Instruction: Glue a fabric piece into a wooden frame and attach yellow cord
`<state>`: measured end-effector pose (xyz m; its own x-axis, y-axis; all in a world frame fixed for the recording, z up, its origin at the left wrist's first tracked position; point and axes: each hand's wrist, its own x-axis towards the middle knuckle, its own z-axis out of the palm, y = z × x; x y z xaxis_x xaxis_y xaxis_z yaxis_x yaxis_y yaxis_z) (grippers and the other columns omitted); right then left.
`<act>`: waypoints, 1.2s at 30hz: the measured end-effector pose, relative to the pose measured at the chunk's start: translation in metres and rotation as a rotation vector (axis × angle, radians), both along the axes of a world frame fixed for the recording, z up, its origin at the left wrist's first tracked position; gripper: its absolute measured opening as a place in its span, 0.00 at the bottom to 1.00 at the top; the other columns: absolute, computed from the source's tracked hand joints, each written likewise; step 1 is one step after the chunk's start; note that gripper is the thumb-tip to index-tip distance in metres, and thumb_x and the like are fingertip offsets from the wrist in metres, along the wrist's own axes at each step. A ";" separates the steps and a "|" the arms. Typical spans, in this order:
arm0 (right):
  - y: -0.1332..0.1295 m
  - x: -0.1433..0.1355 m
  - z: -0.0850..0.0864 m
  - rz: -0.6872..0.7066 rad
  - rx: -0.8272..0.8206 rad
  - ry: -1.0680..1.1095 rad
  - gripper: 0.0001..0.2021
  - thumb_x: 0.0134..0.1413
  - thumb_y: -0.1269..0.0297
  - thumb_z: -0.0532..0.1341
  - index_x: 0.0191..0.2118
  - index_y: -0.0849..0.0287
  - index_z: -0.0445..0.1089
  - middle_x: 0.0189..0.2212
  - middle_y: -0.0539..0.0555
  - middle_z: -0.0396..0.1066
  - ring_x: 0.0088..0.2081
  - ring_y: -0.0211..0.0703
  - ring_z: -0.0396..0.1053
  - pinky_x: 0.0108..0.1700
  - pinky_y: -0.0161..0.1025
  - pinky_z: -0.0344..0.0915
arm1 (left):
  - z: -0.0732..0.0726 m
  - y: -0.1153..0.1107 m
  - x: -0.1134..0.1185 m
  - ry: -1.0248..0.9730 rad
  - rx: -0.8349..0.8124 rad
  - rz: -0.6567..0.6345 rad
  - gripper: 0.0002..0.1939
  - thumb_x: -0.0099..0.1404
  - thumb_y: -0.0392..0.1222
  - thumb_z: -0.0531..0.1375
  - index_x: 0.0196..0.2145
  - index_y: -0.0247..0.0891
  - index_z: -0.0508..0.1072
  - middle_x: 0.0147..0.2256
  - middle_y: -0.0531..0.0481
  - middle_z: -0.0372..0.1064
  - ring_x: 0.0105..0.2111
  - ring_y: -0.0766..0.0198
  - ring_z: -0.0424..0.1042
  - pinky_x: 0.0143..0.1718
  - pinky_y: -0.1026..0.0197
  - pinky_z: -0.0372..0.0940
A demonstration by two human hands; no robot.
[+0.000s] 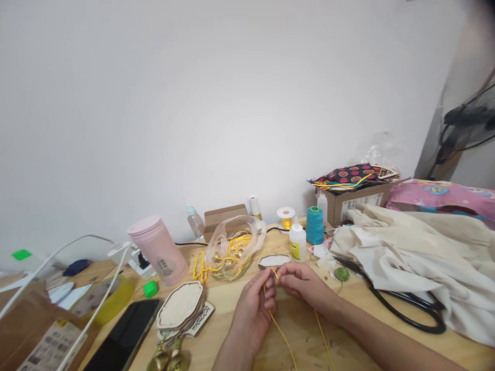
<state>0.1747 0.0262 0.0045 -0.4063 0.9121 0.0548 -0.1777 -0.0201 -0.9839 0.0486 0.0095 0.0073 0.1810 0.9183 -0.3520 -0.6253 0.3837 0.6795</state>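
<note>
A thin yellow cord (283, 337) runs through both hands, its two ends trailing down over the wooden table. My left hand (253, 309) pinches the cord between thumb and fingertips. Close beside it, my right hand (303, 286) is closed on the same cord, and a short bit of yellow shows between the fingertips. Just behind the hands lies a small stack of white scalloped plaques (274, 260). A larger stack of similar plaques (180, 305) sits to the left, with brass bells (178, 358) in front of it.
A plastic bag (253, 232) of yellow cords stands behind. Around are a pink cup (158, 250), a phone (122, 337), a glue bottle (297, 243), a teal thread spool (314, 226), black scissors (406, 306), cream cloth (410, 247) and a cardboard box (359, 203).
</note>
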 end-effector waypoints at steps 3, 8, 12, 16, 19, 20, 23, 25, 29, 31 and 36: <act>-0.002 0.001 0.004 -0.006 -0.008 0.010 0.05 0.41 0.65 0.56 0.22 0.61 0.66 0.10 0.41 0.52 0.13 0.27 0.44 0.16 0.30 0.37 | 0.000 -0.001 0.000 0.009 0.017 0.000 0.03 0.57 0.33 0.55 0.27 0.30 0.65 0.21 0.56 0.57 0.15 0.80 0.54 0.12 0.78 0.48; -0.002 0.003 0.004 -0.042 0.000 0.016 0.10 0.45 0.60 0.55 0.24 0.62 0.65 0.10 0.41 0.51 0.13 0.28 0.45 0.15 0.30 0.38 | 0.000 0.001 0.000 0.057 0.037 -0.006 0.05 0.51 0.35 0.60 0.26 0.29 0.67 0.18 0.58 0.55 0.13 0.82 0.50 0.10 0.78 0.42; 0.000 0.002 0.003 -0.050 0.009 0.010 0.11 0.44 0.58 0.55 0.25 0.62 0.65 0.09 0.41 0.51 0.13 0.28 0.46 0.15 0.29 0.39 | 0.000 0.000 -0.002 0.127 0.033 -0.013 0.10 0.47 0.39 0.63 0.26 0.31 0.68 0.15 0.62 0.49 0.11 0.82 0.41 0.09 0.76 0.33; 0.000 0.002 0.003 -0.052 0.014 -0.002 0.11 0.44 0.59 0.56 0.26 0.62 0.65 0.10 0.41 0.51 0.13 0.27 0.46 0.15 0.29 0.38 | 0.000 -0.001 -0.002 0.188 0.049 -0.026 0.12 0.46 0.42 0.64 0.27 0.33 0.68 0.14 0.64 0.45 0.11 0.82 0.38 0.10 0.75 0.31; 0.000 0.003 0.004 -0.051 0.024 -0.016 0.11 0.45 0.59 0.54 0.27 0.63 0.64 0.09 0.40 0.50 0.13 0.27 0.44 0.15 0.29 0.38 | 0.000 -0.001 -0.002 0.236 0.078 -0.027 0.13 0.47 0.42 0.63 0.29 0.33 0.68 0.13 0.65 0.44 0.12 0.81 0.37 0.11 0.75 0.30; 0.000 0.003 0.004 -0.050 0.027 -0.020 0.11 0.45 0.59 0.54 0.27 0.63 0.64 0.09 0.40 0.50 0.12 0.27 0.44 0.15 0.29 0.37 | 0.000 -0.001 -0.002 0.252 0.086 -0.025 0.12 0.47 0.42 0.63 0.29 0.33 0.68 0.13 0.65 0.43 0.12 0.81 0.37 0.11 0.75 0.30; 0.001 0.003 0.004 -0.047 0.047 -0.037 0.11 0.46 0.59 0.52 0.27 0.62 0.63 0.09 0.40 0.49 0.12 0.28 0.42 0.15 0.30 0.37 | -0.001 -0.002 -0.002 0.286 0.112 -0.025 0.12 0.48 0.43 0.62 0.28 0.33 0.68 0.12 0.65 0.41 0.12 0.80 0.36 0.11 0.74 0.30; 0.001 0.003 0.003 -0.042 0.070 -0.054 0.10 0.46 0.60 0.52 0.26 0.61 0.62 0.09 0.40 0.49 0.12 0.28 0.42 0.15 0.30 0.38 | -0.002 -0.002 -0.001 0.297 0.130 -0.027 0.11 0.49 0.44 0.62 0.27 0.33 0.68 0.13 0.65 0.43 0.12 0.80 0.36 0.11 0.73 0.31; -0.001 0.002 -0.002 -0.010 0.142 -0.111 0.07 0.45 0.65 0.51 0.21 0.60 0.59 0.11 0.41 0.50 0.14 0.29 0.45 0.17 0.30 0.40 | -0.005 -0.001 -0.001 0.291 0.172 -0.026 0.12 0.49 0.43 0.61 0.20 0.33 0.63 0.15 0.61 0.49 0.13 0.80 0.40 0.11 0.74 0.34; -0.003 0.002 -0.005 0.005 0.184 -0.146 0.07 0.44 0.68 0.52 0.19 0.60 0.59 0.11 0.42 0.50 0.15 0.29 0.46 0.18 0.30 0.42 | -0.006 -0.001 -0.001 0.282 0.188 -0.031 0.13 0.50 0.42 0.61 0.18 0.33 0.62 0.16 0.60 0.49 0.14 0.79 0.43 0.12 0.74 0.36; -0.003 0.002 -0.008 0.001 0.264 -0.227 0.07 0.45 0.70 0.50 0.20 0.60 0.59 0.13 0.42 0.50 0.17 0.30 0.46 0.20 0.30 0.43 | -0.006 0.000 -0.001 0.261 0.190 -0.055 0.14 0.51 0.43 0.59 0.17 0.34 0.59 0.16 0.60 0.49 0.14 0.78 0.41 0.12 0.73 0.35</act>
